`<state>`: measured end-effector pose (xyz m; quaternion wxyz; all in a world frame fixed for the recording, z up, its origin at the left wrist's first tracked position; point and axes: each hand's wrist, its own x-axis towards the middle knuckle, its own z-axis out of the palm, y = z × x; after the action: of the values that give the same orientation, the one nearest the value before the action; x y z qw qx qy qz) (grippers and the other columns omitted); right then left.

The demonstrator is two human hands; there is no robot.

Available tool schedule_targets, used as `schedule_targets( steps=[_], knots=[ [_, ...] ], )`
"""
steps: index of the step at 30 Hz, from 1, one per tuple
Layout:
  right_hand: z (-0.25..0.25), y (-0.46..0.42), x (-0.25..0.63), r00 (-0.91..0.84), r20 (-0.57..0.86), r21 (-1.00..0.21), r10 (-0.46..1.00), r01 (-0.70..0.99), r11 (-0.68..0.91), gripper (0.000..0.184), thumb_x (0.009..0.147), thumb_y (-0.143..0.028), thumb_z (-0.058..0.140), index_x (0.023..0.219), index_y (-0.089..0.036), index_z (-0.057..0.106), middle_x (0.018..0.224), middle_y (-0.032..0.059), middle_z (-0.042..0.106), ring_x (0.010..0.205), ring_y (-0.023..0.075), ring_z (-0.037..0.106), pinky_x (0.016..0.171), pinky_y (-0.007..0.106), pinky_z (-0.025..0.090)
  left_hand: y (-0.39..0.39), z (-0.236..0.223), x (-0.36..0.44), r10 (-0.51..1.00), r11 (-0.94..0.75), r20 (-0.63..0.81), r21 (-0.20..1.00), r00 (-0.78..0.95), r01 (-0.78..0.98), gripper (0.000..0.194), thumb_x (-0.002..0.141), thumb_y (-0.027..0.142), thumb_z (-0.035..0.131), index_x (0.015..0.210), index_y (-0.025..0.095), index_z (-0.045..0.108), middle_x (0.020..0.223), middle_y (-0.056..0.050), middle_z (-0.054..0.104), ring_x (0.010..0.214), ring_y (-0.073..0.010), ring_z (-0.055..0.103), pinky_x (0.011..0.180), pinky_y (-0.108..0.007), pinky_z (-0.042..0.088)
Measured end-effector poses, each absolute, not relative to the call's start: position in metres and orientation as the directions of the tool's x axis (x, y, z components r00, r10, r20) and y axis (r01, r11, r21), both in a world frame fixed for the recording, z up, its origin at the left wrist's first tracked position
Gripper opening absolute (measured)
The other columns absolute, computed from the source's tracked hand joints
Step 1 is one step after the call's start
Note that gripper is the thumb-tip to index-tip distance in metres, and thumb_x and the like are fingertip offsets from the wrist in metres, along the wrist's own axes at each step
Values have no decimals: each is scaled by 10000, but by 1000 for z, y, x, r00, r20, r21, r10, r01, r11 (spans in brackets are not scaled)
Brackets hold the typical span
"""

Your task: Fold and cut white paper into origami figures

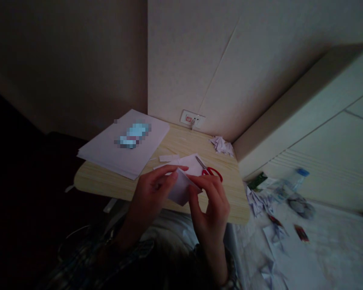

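A small folded sheet of white paper (181, 190) is held between my two hands, above the near edge of the wooden table. My left hand (154, 187) pinches its upper left corner between thumb and fingers. On the right side, my right hand (210, 197) grips the paper's edge with thumb and forefinger. Just beyond the hands, red-handled scissors (212, 172) lie partly on a loose white sheet (195, 162). A narrow paper strip (169, 158) rests near that sheet.
A stack of white paper (108, 147) with a blurred-out phone-like object (134, 135) covers the table's left. Folded paper pieces (222, 146) sit at the far right corner. A wall socket (192, 119) is behind. On the bed (344, 249) are more folded papers (260, 201) and a blue-capped bottle (296, 180).
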<state>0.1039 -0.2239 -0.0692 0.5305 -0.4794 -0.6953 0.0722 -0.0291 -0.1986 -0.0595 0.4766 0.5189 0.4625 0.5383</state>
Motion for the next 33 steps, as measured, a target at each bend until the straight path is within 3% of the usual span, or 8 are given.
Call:
schedule_targets(
  steps=[7,16,22,33],
  knots=[
    [-71,-225,101,-10,698,-564,716,609,558,296,896,-61,546,1094,-253,655,831,6,596,767,155,598,664,281,521,-199,-60,-29,991,-133,135,989,19,-64,217,871,248,566,817,183,765,775,5,773,698,-151,659,619,-191,491],
    [-78,-222,103,-29,754,-529,657,566,632,373,894,-43,551,1157,-287,654,907,17,612,838,151,606,731,280,535,-197,-65,-25,990,-101,117,978,75,-185,224,890,212,562,844,203,782,837,14,795,808,-156,704,780,-193,515],
    [-79,-221,110,-94,719,-523,689,581,624,433,895,-55,554,1234,-308,649,944,23,603,861,157,586,748,288,526,-194,-71,-25,991,-108,121,972,55,-207,226,885,228,567,830,218,786,830,20,793,808,-160,699,776,-200,512],
    [-87,-219,116,-133,739,-470,660,600,647,498,889,-58,543,1302,-329,607,945,19,570,831,161,560,733,295,516,-195,-71,-25,999,42,-37,973,27,-227,199,821,276,603,713,195,749,684,25,733,693,-162,628,656,-212,481]
  ],
)
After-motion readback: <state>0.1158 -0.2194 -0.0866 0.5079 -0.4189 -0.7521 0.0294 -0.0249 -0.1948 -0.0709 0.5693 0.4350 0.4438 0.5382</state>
